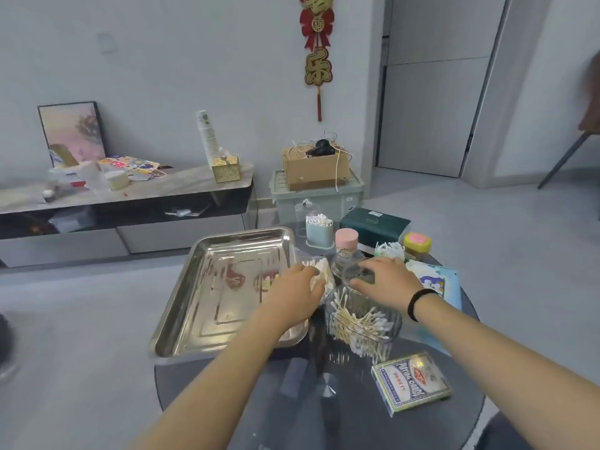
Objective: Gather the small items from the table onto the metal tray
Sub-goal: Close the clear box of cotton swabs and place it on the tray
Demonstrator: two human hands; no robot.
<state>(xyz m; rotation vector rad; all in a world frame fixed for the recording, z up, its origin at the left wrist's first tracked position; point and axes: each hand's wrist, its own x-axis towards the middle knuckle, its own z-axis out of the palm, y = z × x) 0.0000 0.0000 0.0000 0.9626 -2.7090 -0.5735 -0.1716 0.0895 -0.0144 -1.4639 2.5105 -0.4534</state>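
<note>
A shiny metal tray (207,306) lies on the left part of a round dark glass table (259,401). My left hand (292,293) rests at the tray's right edge, its fingers closed on a clear packet of cotton swabs (323,271). My right hand (386,280) reaches over a clear ribbed jar holding cotton swabs (360,323), its fingers spread on a clear lid (355,271) above the jar. A deck of playing cards (410,381) lies at the table's near right.
Behind my hands stand a pale green swab holder (319,230), a pink-capped bottle (346,240), a dark green tissue box (373,225), a yellow-lidded jar (418,243) and floss picks (389,250). A blue packet (444,280) lies at right. A low cabinet (123,203) stands beyond.
</note>
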